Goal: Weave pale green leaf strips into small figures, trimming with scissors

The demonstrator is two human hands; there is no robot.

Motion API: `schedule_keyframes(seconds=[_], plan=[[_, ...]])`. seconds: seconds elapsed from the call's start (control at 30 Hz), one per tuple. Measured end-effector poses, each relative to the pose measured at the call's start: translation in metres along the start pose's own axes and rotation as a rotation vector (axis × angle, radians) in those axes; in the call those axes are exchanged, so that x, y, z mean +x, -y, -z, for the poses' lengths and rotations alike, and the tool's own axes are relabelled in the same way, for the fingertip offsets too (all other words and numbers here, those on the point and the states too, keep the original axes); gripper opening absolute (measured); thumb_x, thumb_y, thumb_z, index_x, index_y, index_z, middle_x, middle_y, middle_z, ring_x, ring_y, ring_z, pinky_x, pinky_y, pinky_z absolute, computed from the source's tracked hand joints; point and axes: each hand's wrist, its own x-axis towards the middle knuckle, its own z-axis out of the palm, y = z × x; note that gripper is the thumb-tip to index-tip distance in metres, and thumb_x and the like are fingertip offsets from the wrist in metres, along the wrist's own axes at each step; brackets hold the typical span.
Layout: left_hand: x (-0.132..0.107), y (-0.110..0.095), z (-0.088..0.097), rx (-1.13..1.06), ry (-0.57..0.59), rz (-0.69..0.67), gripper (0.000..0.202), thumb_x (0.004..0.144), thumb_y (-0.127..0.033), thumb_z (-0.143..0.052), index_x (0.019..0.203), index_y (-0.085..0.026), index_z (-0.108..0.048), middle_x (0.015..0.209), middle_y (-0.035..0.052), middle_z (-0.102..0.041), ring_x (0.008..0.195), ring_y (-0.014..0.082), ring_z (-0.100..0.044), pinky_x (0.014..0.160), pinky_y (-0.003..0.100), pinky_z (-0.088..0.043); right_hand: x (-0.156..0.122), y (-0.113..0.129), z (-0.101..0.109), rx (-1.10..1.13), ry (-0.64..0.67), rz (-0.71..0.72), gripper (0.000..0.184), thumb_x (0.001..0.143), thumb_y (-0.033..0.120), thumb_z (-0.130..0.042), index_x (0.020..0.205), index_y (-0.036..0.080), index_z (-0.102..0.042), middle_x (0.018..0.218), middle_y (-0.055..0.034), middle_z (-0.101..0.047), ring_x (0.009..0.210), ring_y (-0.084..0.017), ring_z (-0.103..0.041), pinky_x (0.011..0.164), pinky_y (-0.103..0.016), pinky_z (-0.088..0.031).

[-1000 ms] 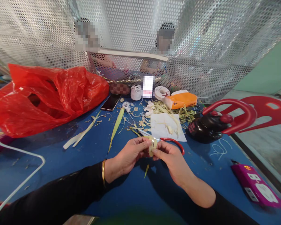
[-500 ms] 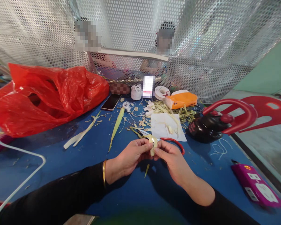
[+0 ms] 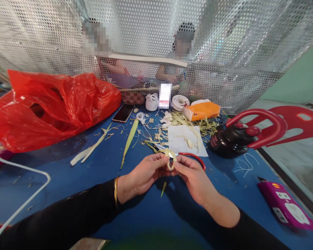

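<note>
Between my two hands, just over the blue table (image 3: 146,222), is a small pale yellow piece of dried husk (image 3: 169,152). The fingertips of my left hand (image 3: 142,177), with a gold bangle at the wrist, pinch its left side. My right hand (image 3: 198,178) pinches its right side with thumb and fingers. A dark gap shows in the piece between the thumbs. Scissors with a red handle (image 3: 197,158) lie right behind my hands, partly hidden by them. White paper (image 3: 176,132) with pale scraps on it lies beyond.
A long green-yellow leaf (image 3: 130,139), a phone (image 3: 123,113) and husk scraps (image 3: 160,135) lie on the table. A red plastic bag (image 3: 67,104) fills the left. To the right stand a dark jug (image 3: 229,142) and a purple pack (image 3: 287,206). People sit behind the perforated sheet.
The husk piece has parted in its lower middle, and a wider gap shows between my thumbs. Both hands stay in nearly the same place.
</note>
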Motion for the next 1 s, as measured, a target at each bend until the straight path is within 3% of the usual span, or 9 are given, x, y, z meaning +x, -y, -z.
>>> schedule_keyframes(seconds=[0.33, 0.53, 0.8, 0.9, 1.0], plan=[[-0.0016, -0.007, -0.0011, 0.046, 0.019, -0.074, 0.02, 0.081, -0.031, -0.067, 0.073, -0.014, -0.059, 0.065, -0.001, -0.056, 0.06, 0.0095, -0.052, 0.064, 0.023, -0.043, -0.0004, 0.0034, 0.002, 0.061, 0.026, -0.021, 0.011, 0.079, 0.025, -0.067, 0.071, 0.017, -0.065, 0.07, -0.0008, -0.065, 0.066, -0.013, -0.057, 0.066, -0.026, -0.045], [-0.0054, -0.0094, -0.0075, 0.226, 0.094, -0.166, 0.021, 0.078, -0.029, -0.069, 0.07, -0.014, -0.058, 0.062, 0.0, -0.058, 0.06, 0.0096, -0.051, 0.063, 0.023, -0.04, 0.0023, 0.0018, 0.0029, 0.046, 0.054, -0.02, 0.026, 0.088, 0.038, -0.058, 0.075, 0.017, -0.064, 0.066, -0.0013, -0.065, 0.062, -0.013, -0.058, 0.064, -0.026, -0.045], [-0.0043, -0.0074, -0.0041, 0.354, 0.082, -0.11, 0.029, 0.079, -0.041, -0.067, 0.073, -0.013, -0.06, 0.069, 0.004, -0.063, 0.065, 0.0133, -0.058, 0.067, 0.026, -0.044, 0.0004, 0.0022, -0.0007, -0.054, -0.073, -0.028, 0.024, 0.071, 0.036, -0.076, 0.068, 0.017, -0.062, 0.059, 0.0026, -0.06, 0.059, -0.011, -0.055, 0.061, -0.023, -0.044], [-0.0044, -0.0068, -0.0052, 0.361, 0.043, -0.101, 0.029, 0.079, -0.04, -0.067, 0.07, -0.014, -0.058, 0.066, 0.0031, -0.062, 0.061, 0.0124, -0.058, 0.064, 0.025, -0.044, -0.0002, 0.0019, -0.0003, -0.074, -0.021, -0.016, 0.022, 0.074, 0.035, -0.073, 0.069, 0.017, -0.062, 0.061, 0.0016, -0.061, 0.061, -0.012, -0.056, 0.063, -0.024, -0.044], [-0.005, -0.0071, -0.0062, 0.273, 0.11, -0.071, 0.026, 0.081, -0.038, -0.064, 0.073, -0.014, -0.058, 0.065, 0.0022, -0.061, 0.059, 0.0119, -0.057, 0.063, 0.024, -0.044, -0.0006, 0.0026, 0.0005, -0.03, 0.06, -0.018, 0.019, 0.079, 0.033, -0.068, 0.07, 0.017, -0.061, 0.06, 0.0007, -0.062, 0.06, -0.013, -0.057, 0.063, -0.025, -0.045]])
